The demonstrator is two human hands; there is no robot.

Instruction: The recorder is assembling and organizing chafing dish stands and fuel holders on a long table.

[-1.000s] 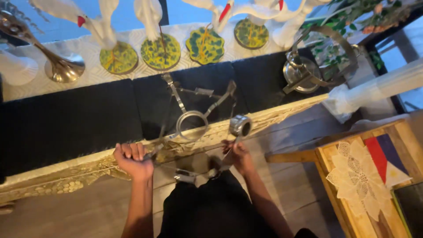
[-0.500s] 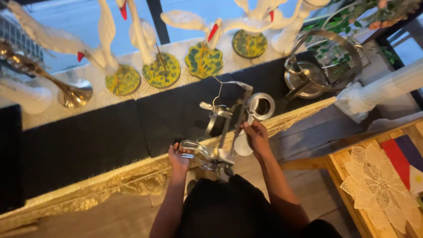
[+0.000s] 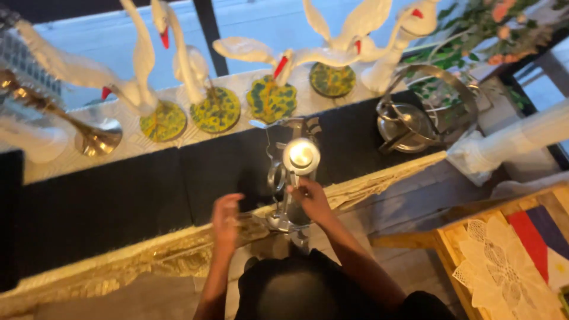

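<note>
A shiny metal stand [image 3: 291,178] is being held upright right at the near edge of the tabletop [image 3: 106,207], pretty much dead centre in the view. The right hand [image 3: 309,198] is wrapped around its stem, just under the round reflective disc at the top. The left hand [image 3: 226,218] is a bit blurred, so it can't really be told whether anything is gripped; it's seen just left of the stand's base with fingers loosely spread, close to it but contact can't be confirmed. The two hands are kept apart, one on each side of the stand.

The tabletop is covered in dark cloth with a gold fringe trim [image 3: 118,266] along the front edge, and a pale patterned runner is laid behind it. On that runner a row of white swan figurines [image 3: 178,65] is lined up on yellow-green round bases. A brass horn-shaped piece [image 3: 89,133] is seen at the far left, and a silver metal kettle-like vessel [image 3: 415,121] with a hoop handle at the right, flowers [image 3: 504,24] behind it. A wooden side table with a lace doily [image 3: 504,272] is parked at lower right over a plank floor.
</note>
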